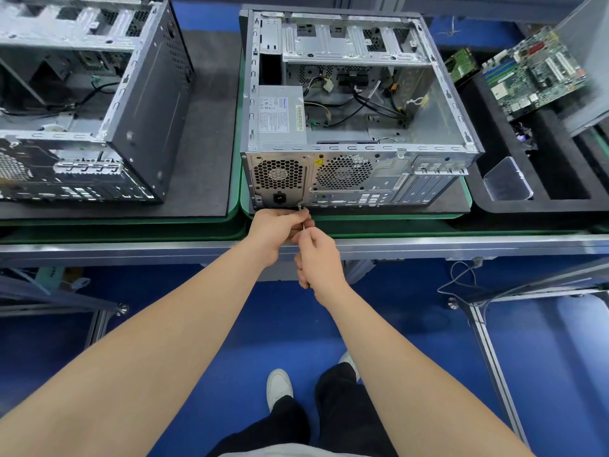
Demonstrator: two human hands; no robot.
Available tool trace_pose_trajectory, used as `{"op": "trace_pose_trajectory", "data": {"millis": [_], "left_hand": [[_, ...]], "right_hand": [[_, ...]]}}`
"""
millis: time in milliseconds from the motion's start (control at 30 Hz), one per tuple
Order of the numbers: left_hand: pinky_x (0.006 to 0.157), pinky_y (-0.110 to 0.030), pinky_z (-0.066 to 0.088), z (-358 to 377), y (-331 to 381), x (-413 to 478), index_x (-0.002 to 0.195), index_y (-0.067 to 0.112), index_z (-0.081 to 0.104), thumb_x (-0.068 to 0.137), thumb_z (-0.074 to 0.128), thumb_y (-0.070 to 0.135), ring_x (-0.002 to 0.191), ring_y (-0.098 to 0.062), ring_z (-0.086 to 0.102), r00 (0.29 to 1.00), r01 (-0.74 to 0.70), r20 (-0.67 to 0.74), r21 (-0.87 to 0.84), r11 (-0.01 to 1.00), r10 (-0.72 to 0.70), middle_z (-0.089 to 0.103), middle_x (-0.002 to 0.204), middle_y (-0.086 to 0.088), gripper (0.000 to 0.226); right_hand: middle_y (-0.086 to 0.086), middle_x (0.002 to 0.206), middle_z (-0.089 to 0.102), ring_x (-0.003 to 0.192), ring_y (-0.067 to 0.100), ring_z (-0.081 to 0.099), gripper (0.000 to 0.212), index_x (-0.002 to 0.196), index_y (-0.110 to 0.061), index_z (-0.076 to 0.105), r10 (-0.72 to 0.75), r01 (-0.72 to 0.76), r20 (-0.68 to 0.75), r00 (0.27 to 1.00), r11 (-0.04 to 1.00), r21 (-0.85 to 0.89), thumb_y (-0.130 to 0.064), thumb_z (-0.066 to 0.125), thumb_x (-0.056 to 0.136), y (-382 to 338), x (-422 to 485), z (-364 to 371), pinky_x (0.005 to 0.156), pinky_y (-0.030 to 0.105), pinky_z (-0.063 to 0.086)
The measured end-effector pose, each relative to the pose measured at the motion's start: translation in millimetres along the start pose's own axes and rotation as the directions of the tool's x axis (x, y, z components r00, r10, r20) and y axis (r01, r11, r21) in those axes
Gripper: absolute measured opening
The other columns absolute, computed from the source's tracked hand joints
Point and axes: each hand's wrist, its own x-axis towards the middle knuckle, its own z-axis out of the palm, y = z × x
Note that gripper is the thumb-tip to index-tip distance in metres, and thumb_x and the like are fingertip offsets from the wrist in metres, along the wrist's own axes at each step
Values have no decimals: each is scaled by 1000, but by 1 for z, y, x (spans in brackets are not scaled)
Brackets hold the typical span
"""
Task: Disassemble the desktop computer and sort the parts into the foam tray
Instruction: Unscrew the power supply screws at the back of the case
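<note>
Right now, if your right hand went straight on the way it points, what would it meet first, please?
Probably the left hand, which holds the screwdriver shaft just ahead of the right hand; beyond it, the power supply, its rear face, though depth is unclear.

I have the open computer case [359, 110] at 12 o'clock, on a mat [456, 197] on the bench. Inside it, the power supply [280, 115] sits at the case's 7 o'clock corner, with loose cables [379, 103] to its right. A second case [82, 94] stands at 10 o'clock. The foam tray [566, 199] lies at 2 o'clock, just beside the mat, with a motherboard [534, 74] in its far part and a clear box [507, 181] nearer. At the rear panel's 7 o'clock, my left hand [276, 232] and right hand [318, 258] grip a screwdriver [303, 222], left ahead of right.
</note>
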Motion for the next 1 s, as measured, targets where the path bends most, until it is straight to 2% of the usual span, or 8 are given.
{"op": "trace_pose_trajectory", "data": {"millis": [133,233,333,467,600,733,833,1000], "left_hand": [[84,-35,61,3,-1,-1,100,8,78,94,73,23,92,-22,76,999,-12,-41,53,999,14,80,94,-6,17],[80,-31,60,6,-2,-1,97,12,79,93,74,25,92,-20,75,997,5,-82,50,999,-1,80,93,-1,14],[76,-28,59,9,-4,0,94,15,80,91,77,28,93,-17,75,994,-11,-109,62,998,18,80,92,2,13],[81,-32,60,8,-4,0,92,16,80,93,76,26,94,-20,74,993,-39,-109,88,995,49,80,93,-1,12],[74,-30,62,7,0,0,99,2,77,95,73,19,85,-21,76,999,-27,-46,36,999,29,79,92,-11,19],[68,-27,61,8,2,-2,102,-3,73,96,71,15,78,-20,77,1000,-2,-9,-18,1000,2,79,91,-15,19],[69,-29,62,7,3,-5,101,1,73,97,69,16,83,-22,78,1000,13,10,-19,1000,-13,79,90,-12,16],[65,-26,61,6,6,-5,100,0,73,99,67,16,80,-20,77,1000,26,15,-29,999,-25,79,89,-13,17]], "right_hand": [[11,80,66,57,31,68,25,92,-17,53,-176,117,-139,975,928,-355,-27,38,109,-4,-4,7,48,42,56],[14,95,68,86,38,64,22,113,-17,58,-254,104,-185,949,809,-579,-27,39,110,-5,-4,11,66,42,49],[13,95,67,86,35,62,23,117,-18,58,-274,94,-209,939,786,-611,-28,39,111,-3,-3,12,66,40,44],[10,81,65,74,34,66,23,96,-16,57,-263,167,-163,951,880,-444,-28,42,109,1,-2,7,56,44,53],[7,63,63,44,24,64,30,89,-19,66,-33,33,-30,999,999,6,-36,46,104,4,3,-8,42,35,53],[6,62,55,47,20,54,40,113,-10,71,229,-322,245,942,823,469,-43,49,108,8,9,-20,47,29,49],[-1,61,41,49,13,45,43,120,-14,72,236,-481,446,863,655,583,-46,46,109,12,9,-20,46,25,44],[-5,57,36,33,6,27,38,98,-13,68,143,-582,599,788,488,650,-40,44,110,7,9,-15,28,19,23]]}}
